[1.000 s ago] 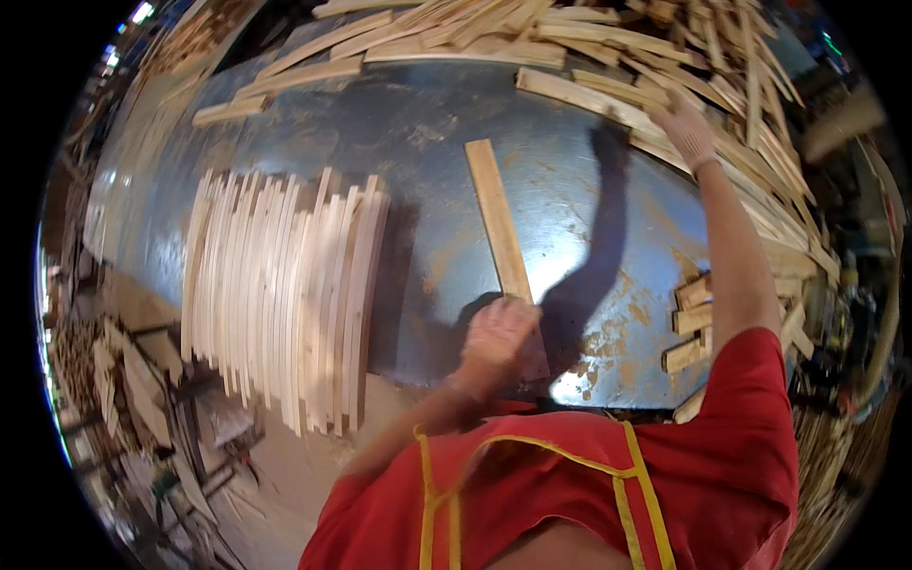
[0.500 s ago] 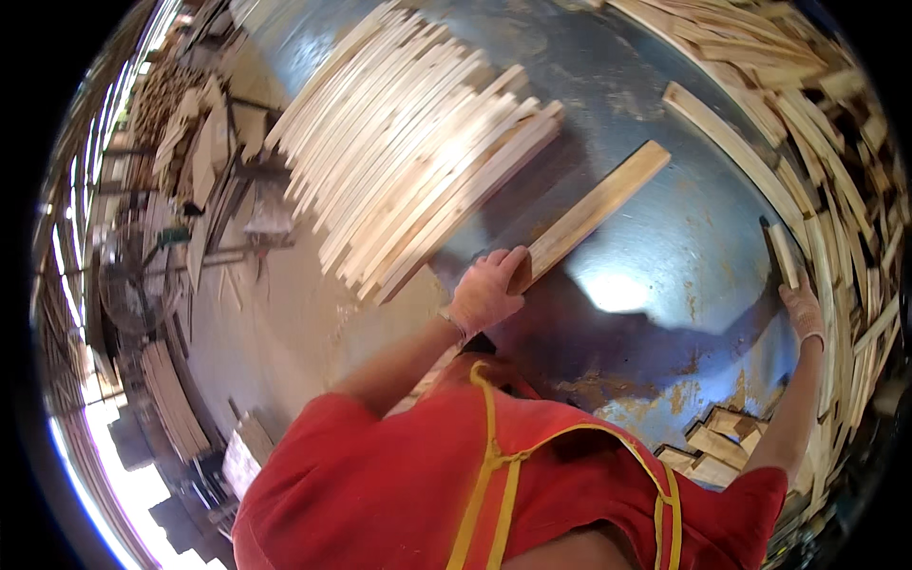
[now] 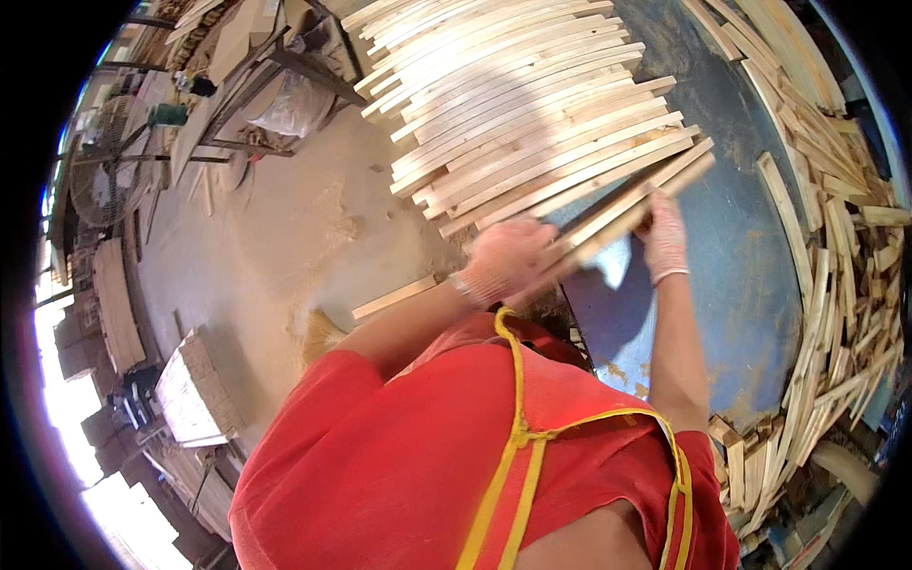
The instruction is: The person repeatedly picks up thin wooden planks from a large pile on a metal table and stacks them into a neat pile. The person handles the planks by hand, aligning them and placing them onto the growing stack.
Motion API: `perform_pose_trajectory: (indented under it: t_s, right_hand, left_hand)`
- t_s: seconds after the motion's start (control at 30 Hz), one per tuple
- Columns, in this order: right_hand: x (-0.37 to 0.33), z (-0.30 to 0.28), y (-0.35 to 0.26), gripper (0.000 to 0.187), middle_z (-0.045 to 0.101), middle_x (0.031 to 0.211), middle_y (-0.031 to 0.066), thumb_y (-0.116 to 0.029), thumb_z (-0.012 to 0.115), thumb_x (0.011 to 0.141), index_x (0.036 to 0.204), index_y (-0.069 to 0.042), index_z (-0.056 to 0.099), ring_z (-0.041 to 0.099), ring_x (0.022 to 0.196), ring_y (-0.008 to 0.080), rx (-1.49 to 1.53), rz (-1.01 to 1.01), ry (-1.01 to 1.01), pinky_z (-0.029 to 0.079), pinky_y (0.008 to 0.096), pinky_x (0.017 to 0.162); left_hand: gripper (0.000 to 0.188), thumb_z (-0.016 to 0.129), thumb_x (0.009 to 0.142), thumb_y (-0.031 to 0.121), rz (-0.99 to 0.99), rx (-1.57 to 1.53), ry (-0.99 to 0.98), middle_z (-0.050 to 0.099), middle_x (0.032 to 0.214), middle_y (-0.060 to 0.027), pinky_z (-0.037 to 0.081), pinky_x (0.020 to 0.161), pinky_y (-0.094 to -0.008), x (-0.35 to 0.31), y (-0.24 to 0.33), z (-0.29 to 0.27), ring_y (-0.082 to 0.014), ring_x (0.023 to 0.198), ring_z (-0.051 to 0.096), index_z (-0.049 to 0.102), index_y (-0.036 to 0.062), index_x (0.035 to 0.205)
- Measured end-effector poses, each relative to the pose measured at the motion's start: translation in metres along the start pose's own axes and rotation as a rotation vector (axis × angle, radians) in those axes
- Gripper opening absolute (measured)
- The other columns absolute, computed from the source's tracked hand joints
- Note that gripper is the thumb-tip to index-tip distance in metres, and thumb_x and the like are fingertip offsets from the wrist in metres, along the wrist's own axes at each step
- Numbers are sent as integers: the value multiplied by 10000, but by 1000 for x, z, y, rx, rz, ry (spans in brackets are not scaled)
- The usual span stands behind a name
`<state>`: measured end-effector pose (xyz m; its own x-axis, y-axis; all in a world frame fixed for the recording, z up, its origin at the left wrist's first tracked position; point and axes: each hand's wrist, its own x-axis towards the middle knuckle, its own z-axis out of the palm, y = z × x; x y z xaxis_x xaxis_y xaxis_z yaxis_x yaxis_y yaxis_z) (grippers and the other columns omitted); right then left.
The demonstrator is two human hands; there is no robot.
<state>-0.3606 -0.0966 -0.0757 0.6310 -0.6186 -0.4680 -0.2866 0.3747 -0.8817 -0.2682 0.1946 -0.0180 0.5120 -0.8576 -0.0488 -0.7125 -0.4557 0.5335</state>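
Observation:
Two pale wooden strips (image 3: 635, 198) lie side by side, slanting up to the right between my hands, slightly blurred. My left hand (image 3: 508, 256) is closed around their near end. Further along, my right hand (image 3: 665, 239) grips them from the right side, its fingers partly hidden behind the wood. Just beyond them, a broad row of wooden strips (image 3: 513, 123) lies side by side with uneven ends on the blue metal surface (image 3: 731, 256).
A long heap of loose wooden strips (image 3: 826, 247) runs along the right edge, with short offcuts (image 3: 750, 456) at the lower right. One single board (image 3: 784, 223) lies beside the heap. At left stand a fan (image 3: 103, 161), a cluttered table (image 3: 228, 114) and a pale block (image 3: 198, 394).
My right hand has swung in from the far right edge to the strip in my left hand, bringing a second strip alongside it. The view has shifted, with the row now nearer.

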Motion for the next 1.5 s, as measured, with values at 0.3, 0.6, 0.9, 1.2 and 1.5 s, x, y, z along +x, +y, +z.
perform_pose_trajectory:
  t_s: [0.3,0.6,0.9,1.2,1.5]
  right_hand:
    - [-33,92,22,620,689,1295,81,-217,760,996,1544,-81,506,642,1045,186,85,-65,163,531,356,895]
    - [-21,91,35,792,621,1415,309,-294,766,892,1555,11,459,601,1311,460,-419,-174,353,455,467,1157]
    - [-16,-117,-79,469,762,1014,178,-296,707,958,1328,-11,659,718,888,322,-867,-192,518,548,457,801]
    - [27,-431,-72,956,377,1736,157,-192,759,878,1712,-142,294,410,1563,386,-1560,480,701,414,486,1261]
    - [24,-411,-71,657,643,1416,251,-209,630,978,1606,-93,474,672,1238,413,-1619,363,269,571,502,1026]
  left_hand:
    - [439,750,982,505,-1093,-1327,188,717,1001,-45,551,772,-380,-92,-139,0,-188,885,673,755,108,1167]
    - [690,774,953,371,-419,-1003,-508,695,910,-87,529,706,-305,4,-86,-124,-135,771,642,570,46,1526]
    - [568,795,883,180,-684,-1274,-441,743,1036,-141,609,700,-352,45,-75,-149,-227,832,740,617,-26,1381]
    - [524,867,896,324,-833,-1358,-277,767,1041,-142,638,785,-404,91,-114,-131,-258,868,762,685,8,1272]
    - [649,657,864,11,-88,666,53,646,1436,-175,594,901,-538,105,-162,-149,-434,1044,700,604,187,1486]
